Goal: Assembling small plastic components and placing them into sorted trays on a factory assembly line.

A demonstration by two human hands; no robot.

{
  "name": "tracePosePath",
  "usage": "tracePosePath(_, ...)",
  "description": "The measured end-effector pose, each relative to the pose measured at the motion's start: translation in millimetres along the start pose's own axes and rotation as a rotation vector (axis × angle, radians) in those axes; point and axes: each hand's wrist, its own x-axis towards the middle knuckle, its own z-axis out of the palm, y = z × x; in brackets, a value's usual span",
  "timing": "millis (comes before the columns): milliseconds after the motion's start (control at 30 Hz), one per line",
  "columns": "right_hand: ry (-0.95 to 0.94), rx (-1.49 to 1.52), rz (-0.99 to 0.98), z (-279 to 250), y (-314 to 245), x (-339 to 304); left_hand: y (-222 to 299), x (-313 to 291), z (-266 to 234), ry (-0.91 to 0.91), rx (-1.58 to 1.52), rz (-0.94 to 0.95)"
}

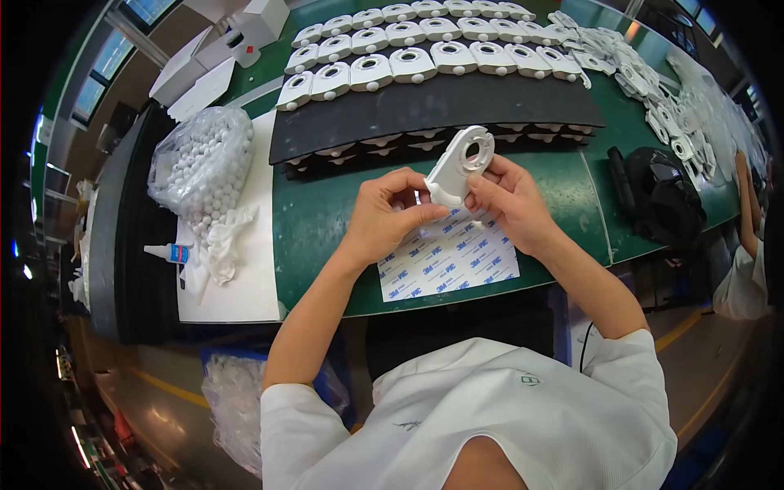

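Above the green table (327, 269) a white plastic housing (449, 173) with a round hole in its upper end is held tilted. My right hand (521, 206) grips it along its right side, thumb in front and fingers behind. At its lower left end, my left hand (385, 214) is closed, thumb and fingers pinching around the edge. Whether a smaller piece sits between the left fingertips is hidden. Beneath both hands lies a white sheet (453, 269) with repeated blue print.
Black foam boards (425, 106) carry rows of similar housings (412, 61). Left: a bag of white balls (200, 155), small glue bottle (167, 252) and crumpled white cloth (227, 245). Right: loose white parts (633, 73), a black bag (665, 196) and another person's arm (746, 204).
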Motion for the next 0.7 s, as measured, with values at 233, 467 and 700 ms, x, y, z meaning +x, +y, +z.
tracePosePath(233, 0.099, 0.14, 0.028, 19.4, -2.7, 9.8, 1.4, -0.8, 0.5, 0.069, -0.054, 0.063)
tracePosePath(467, 0.074, 0.041, -0.062, 23.0, -7.1, 17.6, -1.6, -1.5, -0.1, 0.109, -0.158, 0.048)
tracePosePath(700, -0.069, -0.427, -0.145, 16.5, -41.7, 19.3, -1.0, 2.4, -11.1, 0.069, -0.149, 0.182)
